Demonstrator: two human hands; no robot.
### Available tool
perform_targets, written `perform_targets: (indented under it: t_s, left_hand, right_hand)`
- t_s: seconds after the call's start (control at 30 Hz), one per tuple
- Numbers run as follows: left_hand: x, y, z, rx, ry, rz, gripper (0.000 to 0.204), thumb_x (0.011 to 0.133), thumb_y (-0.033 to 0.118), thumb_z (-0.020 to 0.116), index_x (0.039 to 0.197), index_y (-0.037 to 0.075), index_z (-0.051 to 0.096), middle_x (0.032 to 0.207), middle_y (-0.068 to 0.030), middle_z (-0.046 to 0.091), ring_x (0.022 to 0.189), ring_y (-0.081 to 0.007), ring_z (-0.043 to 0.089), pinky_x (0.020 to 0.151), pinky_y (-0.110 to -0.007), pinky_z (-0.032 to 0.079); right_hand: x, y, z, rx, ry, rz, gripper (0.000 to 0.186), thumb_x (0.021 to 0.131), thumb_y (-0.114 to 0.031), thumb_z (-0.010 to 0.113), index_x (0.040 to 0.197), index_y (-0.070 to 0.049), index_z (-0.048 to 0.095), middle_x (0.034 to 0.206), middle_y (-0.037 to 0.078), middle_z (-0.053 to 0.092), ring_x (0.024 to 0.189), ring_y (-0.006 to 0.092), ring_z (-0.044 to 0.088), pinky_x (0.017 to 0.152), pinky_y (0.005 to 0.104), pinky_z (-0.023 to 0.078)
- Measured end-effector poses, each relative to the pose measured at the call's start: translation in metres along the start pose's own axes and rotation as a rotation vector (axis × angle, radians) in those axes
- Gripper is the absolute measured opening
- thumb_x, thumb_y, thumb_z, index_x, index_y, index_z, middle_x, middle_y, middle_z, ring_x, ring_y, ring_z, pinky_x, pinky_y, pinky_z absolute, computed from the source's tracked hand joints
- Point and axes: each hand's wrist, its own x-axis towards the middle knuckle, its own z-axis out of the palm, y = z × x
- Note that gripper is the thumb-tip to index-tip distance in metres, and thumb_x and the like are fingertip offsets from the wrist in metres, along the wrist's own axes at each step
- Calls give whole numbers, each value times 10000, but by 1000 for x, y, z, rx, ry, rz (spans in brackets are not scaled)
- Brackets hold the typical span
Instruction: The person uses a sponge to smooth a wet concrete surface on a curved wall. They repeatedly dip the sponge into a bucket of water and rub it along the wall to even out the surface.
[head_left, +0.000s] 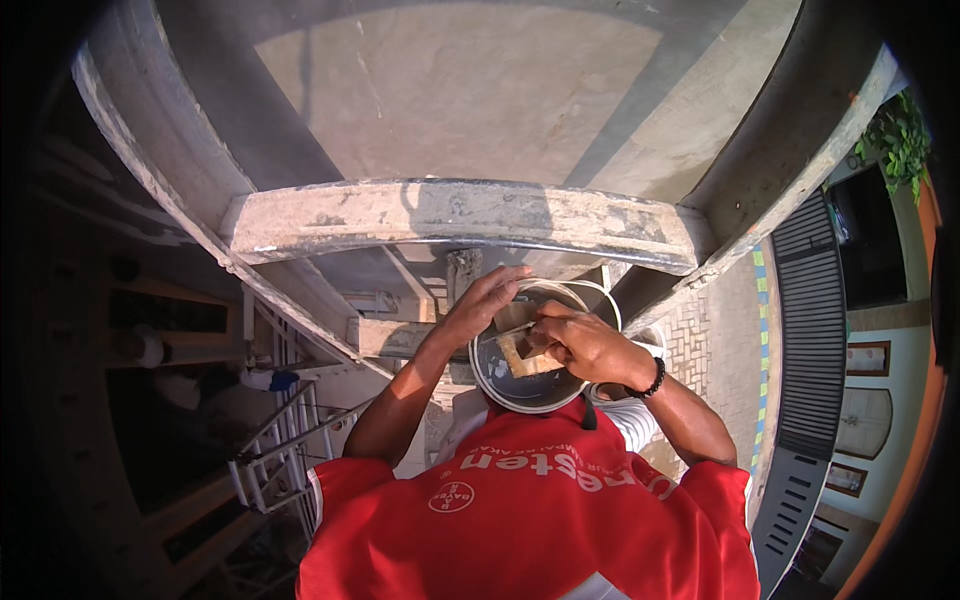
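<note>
A round bucket with a pale rim and grey inside is held close in front of my red shirt. My left hand is closed over the far left part of its rim. My right hand reaches over the bucket, fingers closed around a tan, flat-sided block-like tool. A pale brownish-grey flat piece shows between the two hands; I cannot tell whether it belongs to the same tool. The bucket's thin handle loops up at its right side.
A worn horizontal beam crosses ahead, joined to side rails, with a smooth plastered wall beyond. Lower rungs lie beneath. A metal ladder stands at left. Far below right are a paved lane and dark slatted gate.
</note>
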Motion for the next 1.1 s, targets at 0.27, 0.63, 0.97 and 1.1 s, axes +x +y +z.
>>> perform_targets:
  t_s: [0.27,0.63,0.97,1.1]
  left_hand:
    - [-6,4,9,-200,45,180,721,1006,576,423,1379,-36,505,1402,-164,525,1357,-255,435,1153,-376,275]
    - [-18,7,1,127,32,195,262,852,45,658,1111,3,650,1424,-195,514,1375,-301,435,1126,-406,330]
    - [-5,1,5,415,66,273,300,914,48,642,1209,-8,626,1386,-199,534,1290,-337,518,1070,-397,390]
    - [-6,10,6,441,25,301,386,922,49,629,1300,-7,572,1369,-199,537,1251,-346,538,1050,-401,401]
  right_hand:
    - [-23,-2,23,244,393,193,284,821,70,629,1097,55,561,1099,197,547,1019,383,598,837,417,488]
    - [-20,1,44,310,438,338,301,822,114,631,1111,60,564,1026,143,549,922,251,637,763,325,516]
    - [-37,-37,17,109,530,290,304,839,-121,724,1106,-15,624,1065,188,536,954,372,571,819,418,477]
    - [-44,-48,4,43,525,93,349,844,-40,545,1186,-17,608,1018,214,596,936,373,566,823,449,471]
